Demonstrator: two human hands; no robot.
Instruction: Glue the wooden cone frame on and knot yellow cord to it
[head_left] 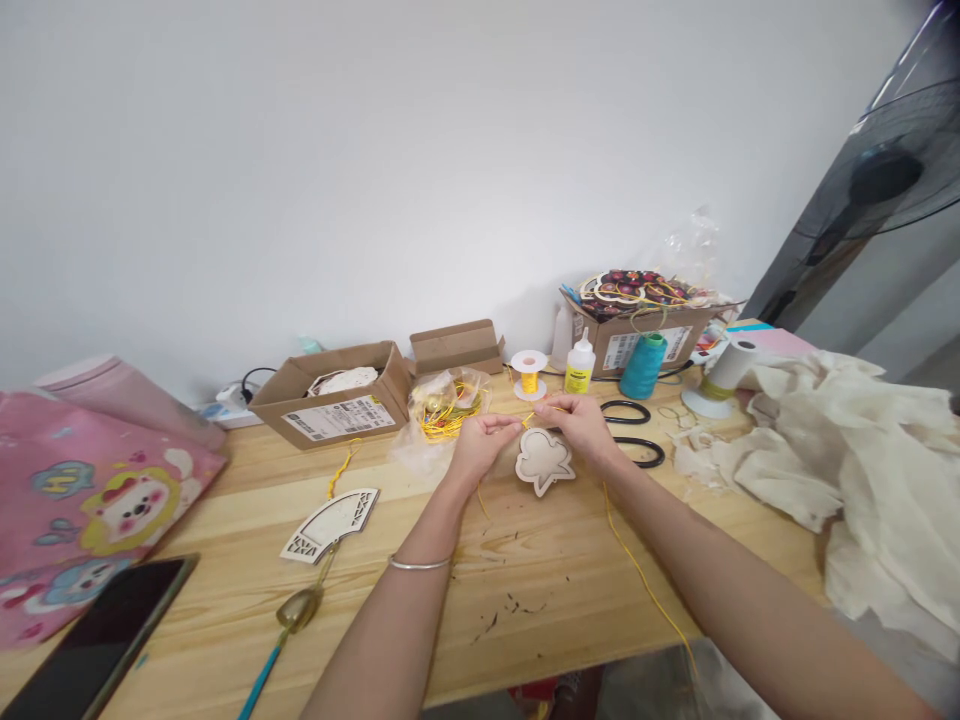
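Observation:
My left hand [487, 445] pinches a thin yellow cord [527, 421] between thumb and fingers. Close beside it, my right hand [579, 425] is closed on the same cord. Just below the fingertips hangs a pale, flower-shaped wooden piece [544, 458] with a raised outline; whether a finger touches it is hard to tell. One length of the cord trails from under my right forearm over the table's front edge, and a short end drops near my left wrist. Black scissor handles [639, 452] lie right of my right hand, their blades hidden.
On the wooden table [420, 620] a fan-shaped piece [330, 525] with a gold-and-teal tassel [300, 607] lies left, near a phone [105, 640]. Behind stand open boxes [337, 405], a bag of cords [450, 405], a yellow spool [529, 378], a glue bottle [580, 366] and teal thread [643, 368]. Cream cloth [847, 450] is heaped right.

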